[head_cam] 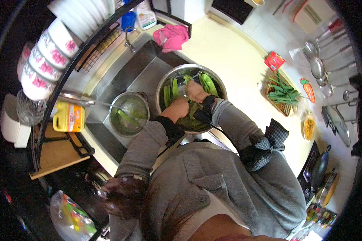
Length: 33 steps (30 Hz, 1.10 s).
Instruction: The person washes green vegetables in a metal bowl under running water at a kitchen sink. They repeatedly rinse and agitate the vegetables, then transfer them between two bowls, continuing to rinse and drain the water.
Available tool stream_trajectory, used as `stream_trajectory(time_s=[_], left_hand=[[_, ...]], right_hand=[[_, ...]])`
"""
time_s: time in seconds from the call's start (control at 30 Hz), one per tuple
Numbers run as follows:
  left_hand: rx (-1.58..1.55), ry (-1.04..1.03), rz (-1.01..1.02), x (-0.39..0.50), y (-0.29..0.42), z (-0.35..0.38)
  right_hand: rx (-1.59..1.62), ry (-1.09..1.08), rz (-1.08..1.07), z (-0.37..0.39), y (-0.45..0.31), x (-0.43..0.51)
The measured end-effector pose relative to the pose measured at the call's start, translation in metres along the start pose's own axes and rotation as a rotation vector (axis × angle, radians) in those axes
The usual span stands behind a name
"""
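Observation:
Both my hands are inside a large steel basin (223, 87) of water with long green vegetable pieces (208, 82) in it, set at the sink's right side. My left hand (178, 107) has curled fingers and is near the basin's middle; whether it holds something is hidden. Close beside it, my right hand (196, 91) bends down at the water, its fingertips out of sight. To the left, a smaller steel pot (112, 119) stands in the sink under the faucet (104, 104), with water and a green piece (127, 117) inside.
The steel sink (135, 72) has a pink cloth (171, 37) at its back corner. A yellow jug (68, 117) stands left of it, below a rack of stacked bowls (45, 67). On the counter at right are a wicker basket of green onions (282, 93) and a red packet (274, 61).

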<state>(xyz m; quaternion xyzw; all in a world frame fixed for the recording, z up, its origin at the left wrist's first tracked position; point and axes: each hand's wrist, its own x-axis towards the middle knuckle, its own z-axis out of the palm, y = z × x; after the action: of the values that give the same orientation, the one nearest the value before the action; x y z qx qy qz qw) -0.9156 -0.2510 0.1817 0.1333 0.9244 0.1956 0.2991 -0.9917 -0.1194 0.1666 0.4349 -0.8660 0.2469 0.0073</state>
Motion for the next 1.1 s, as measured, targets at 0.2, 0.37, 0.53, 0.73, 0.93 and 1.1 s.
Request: stream_trajectory(time_s=[0.2,0.37,0.53,0.73,0.93,1.1], left_hand=[[0.073,0.163,-0.044,-0.005,0.011,0.001],[-0.074,0.369,-0.089,-0.049,0.029,-0.037],[-0.156,0.48,-0.141,-0.078,0.029,-0.061],[-0.135,0.675,-0.146,-0.165,-0.025,-0.047],[-0.153,0.636,-0.533,-0.194,-0.104,-0.019],[-0.099,0.893,-0.095,-0.163,-0.06,-0.028]], right_hand=[[0.11,-0.442,0.498,-0.052,-0.008,0.004],[-0.156,-0.207,0.502,-0.107,-0.011,-0.009],[-0.204,-0.309,0.637,-0.1,-0.013,-0.013],[-0.063,-0.244,0.575,-0.101,-0.016,-0.015],[0.063,-0.09,0.635,-0.097,-0.021,-0.014],[0.738,-0.227,0.715,-0.085,-0.021,-0.014]])
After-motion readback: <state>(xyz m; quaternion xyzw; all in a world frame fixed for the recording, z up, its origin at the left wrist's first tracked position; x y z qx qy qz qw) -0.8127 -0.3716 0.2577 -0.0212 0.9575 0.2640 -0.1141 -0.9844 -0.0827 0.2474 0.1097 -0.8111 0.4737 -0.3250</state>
